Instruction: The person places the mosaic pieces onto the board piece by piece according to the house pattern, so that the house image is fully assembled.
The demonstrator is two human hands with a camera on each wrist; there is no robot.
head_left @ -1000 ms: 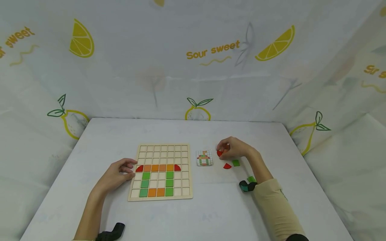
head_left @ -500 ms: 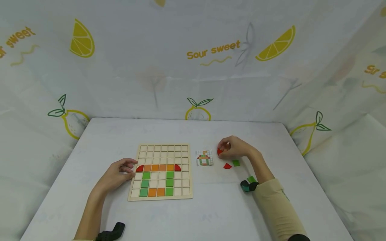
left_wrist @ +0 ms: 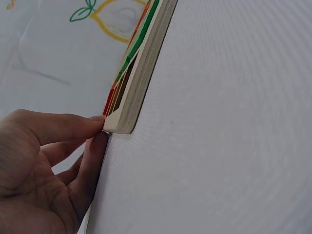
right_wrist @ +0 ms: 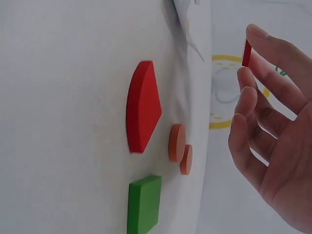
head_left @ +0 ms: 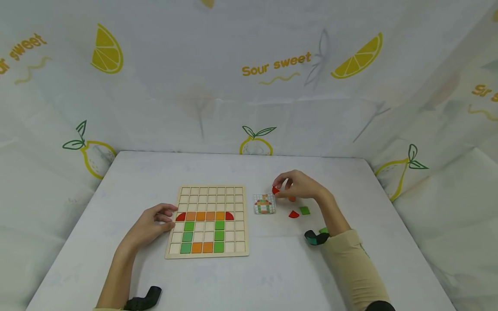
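**A:** Ok, what's closest on your feed?

**B:** Grid board [head_left: 246,224], flat on the table [head_left: 233,285]. From my end I see green and orange squares in its nearer rows, then an orange row with rounded red ends. The left hand [head_left: 152,223] is at its left edge, fingers loosely bent with a gap to the thumb, tips just touching the rim.

**B:** Going back on the right: a green square [head_left: 324,230] partly hidden by the right arm, then a red wedge [head_left: 293,214] with a second green tile [head_left: 304,210] near it. Picture card [head_left: 264,204] lies just right of the board.

**A:** Right hand?

**B:** Up off the table, thumb and fingertip pinching a small red piece [head_left: 275,190]. I've got two rounded orange pieces [right_wrist: 177,143] on the table near it. Behind everything, lemon-print curtain [head_left: 155,108].
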